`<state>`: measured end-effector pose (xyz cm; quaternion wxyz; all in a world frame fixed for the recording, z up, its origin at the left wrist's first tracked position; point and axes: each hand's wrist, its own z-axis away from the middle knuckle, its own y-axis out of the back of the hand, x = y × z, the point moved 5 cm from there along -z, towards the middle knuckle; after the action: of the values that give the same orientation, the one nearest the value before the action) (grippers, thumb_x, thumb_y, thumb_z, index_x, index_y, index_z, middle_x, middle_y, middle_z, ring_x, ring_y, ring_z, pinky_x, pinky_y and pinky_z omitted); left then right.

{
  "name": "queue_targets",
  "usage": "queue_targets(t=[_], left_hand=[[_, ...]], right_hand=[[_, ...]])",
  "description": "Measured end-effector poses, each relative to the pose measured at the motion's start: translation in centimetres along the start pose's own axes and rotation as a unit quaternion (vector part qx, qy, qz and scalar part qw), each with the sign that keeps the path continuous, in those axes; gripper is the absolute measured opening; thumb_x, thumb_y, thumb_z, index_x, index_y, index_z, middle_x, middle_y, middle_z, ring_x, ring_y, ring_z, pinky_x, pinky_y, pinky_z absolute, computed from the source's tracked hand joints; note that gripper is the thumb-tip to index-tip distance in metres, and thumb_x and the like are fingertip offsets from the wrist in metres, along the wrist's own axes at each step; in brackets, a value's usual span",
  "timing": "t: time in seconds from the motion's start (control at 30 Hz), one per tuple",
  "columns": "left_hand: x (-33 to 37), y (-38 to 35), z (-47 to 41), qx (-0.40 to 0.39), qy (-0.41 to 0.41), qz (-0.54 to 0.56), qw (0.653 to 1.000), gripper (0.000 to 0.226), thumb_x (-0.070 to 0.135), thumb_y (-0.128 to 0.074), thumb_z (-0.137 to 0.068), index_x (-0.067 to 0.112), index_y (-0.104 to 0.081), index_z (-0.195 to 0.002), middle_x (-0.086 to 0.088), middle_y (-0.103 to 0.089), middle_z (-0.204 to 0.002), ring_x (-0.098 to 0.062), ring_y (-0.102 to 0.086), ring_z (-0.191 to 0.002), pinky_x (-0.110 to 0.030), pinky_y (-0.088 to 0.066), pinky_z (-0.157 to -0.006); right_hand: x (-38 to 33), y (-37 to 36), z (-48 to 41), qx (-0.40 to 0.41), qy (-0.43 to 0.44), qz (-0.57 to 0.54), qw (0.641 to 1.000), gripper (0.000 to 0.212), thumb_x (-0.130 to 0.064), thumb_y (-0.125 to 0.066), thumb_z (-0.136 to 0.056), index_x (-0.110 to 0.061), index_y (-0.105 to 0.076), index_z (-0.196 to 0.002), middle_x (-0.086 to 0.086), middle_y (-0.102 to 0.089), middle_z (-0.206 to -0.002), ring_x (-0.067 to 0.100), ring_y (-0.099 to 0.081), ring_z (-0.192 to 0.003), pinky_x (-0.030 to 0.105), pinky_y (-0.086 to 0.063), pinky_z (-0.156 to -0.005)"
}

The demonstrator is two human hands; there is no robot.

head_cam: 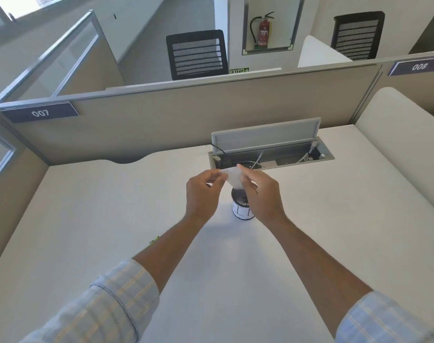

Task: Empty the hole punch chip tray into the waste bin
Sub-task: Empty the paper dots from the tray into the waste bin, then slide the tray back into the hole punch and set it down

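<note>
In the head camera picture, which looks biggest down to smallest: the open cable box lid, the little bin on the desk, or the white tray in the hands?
1. Cable box lid
2 and 3. Bin and tray: alike, both partly hidden by hands.

A big white desk [87, 219] fills the near part of the room. A beige divider wall [161, 120] stands behind it, with number signs 007 [40, 113] and 008 [419, 67]. A cable box [273, 154] in the desk has its lid up. Past the divider are two black mesh chairs [197, 55] [358, 35] and a red fire extinguisher [263, 30] in a wall nook. Bright light comes from the top left.
</note>
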<state>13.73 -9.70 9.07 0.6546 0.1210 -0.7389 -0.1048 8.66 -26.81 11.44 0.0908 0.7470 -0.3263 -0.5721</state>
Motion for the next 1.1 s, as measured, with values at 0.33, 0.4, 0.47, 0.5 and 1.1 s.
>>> queue_targets(t=[0.33,0.4,0.47,0.5,1.1], left_hand=[[-1.2,6.3,4.3,-0.048,0.108,0.088,0.989,0.010,0.018,-0.082,-0.094,0.020,-0.086,-0.086,0.003,-0.084,-0.078,-0.008,-0.072,-0.074,-0.025,-0.055,-0.073],[-1.7,7.4,5.5,-0.070,0.134,0.083,0.985,0.009,0.018,-0.083,-0.094,0.011,-0.086,-0.091,-0.014,-0.085,-0.089,-0.016,-0.070,-0.080,-0.033,-0.053,-0.078],[-2.4,8.2,6.7,-0.096,0.154,0.068,0.981,0.009,0.018,-0.083,-0.093,0.010,-0.087,-0.091,-0.018,-0.085,-0.094,-0.018,-0.070,-0.081,-0.035,-0.052,-0.079],[-2.9,8.6,7.2,-0.109,0.165,0.060,0.979,0.008,0.018,-0.085,-0.092,0.012,-0.087,-0.088,-0.013,-0.085,-0.089,-0.015,-0.071,-0.079,-0.033,-0.051,-0.078],[-15.1,18.9,11.1,-0.237,0.164,-0.272,0.918,0.123,0.034,-0.103,-0.065,0.027,-0.033,-0.166,0.000,-0.047,-0.161,-0.025,-0.038,-0.149,-0.050,-0.034,-0.127]], right_hand=[[-1.8,-4.8,4.7,-0.243,-0.273,-0.409,0.836,0.040,-0.034,-0.038,-0.113,-0.017,-0.060,-0.142,0.016,-0.074,-0.120,0.045,-0.075,-0.093,0.045,-0.058,-0.082],[-2.2,-6.0,6.4,-0.286,-0.304,-0.462,0.782,0.044,-0.040,-0.035,-0.112,-0.022,-0.058,-0.144,0.020,-0.073,-0.122,0.044,-0.073,-0.093,0.045,-0.056,-0.083],[-2.4,-7.0,8.0,-0.302,-0.335,-0.506,0.735,0.043,-0.044,-0.039,-0.110,-0.027,-0.058,-0.144,0.024,-0.072,-0.123,0.046,-0.071,-0.096,0.048,-0.057,-0.087],[-2.5,-7.5,8.8,-0.305,-0.348,-0.523,0.716,0.041,-0.045,-0.042,-0.109,-0.030,-0.059,-0.143,0.024,-0.072,-0.124,0.046,-0.070,-0.097,0.050,-0.058,-0.088],[-1.4,-11.0,18.3,-0.255,-0.468,-0.550,0.643,0.056,-0.055,-0.046,-0.105,-0.015,-0.061,-0.142,0.024,-0.068,-0.110,0.036,-0.066,-0.082,0.043,-0.058,-0.075]])
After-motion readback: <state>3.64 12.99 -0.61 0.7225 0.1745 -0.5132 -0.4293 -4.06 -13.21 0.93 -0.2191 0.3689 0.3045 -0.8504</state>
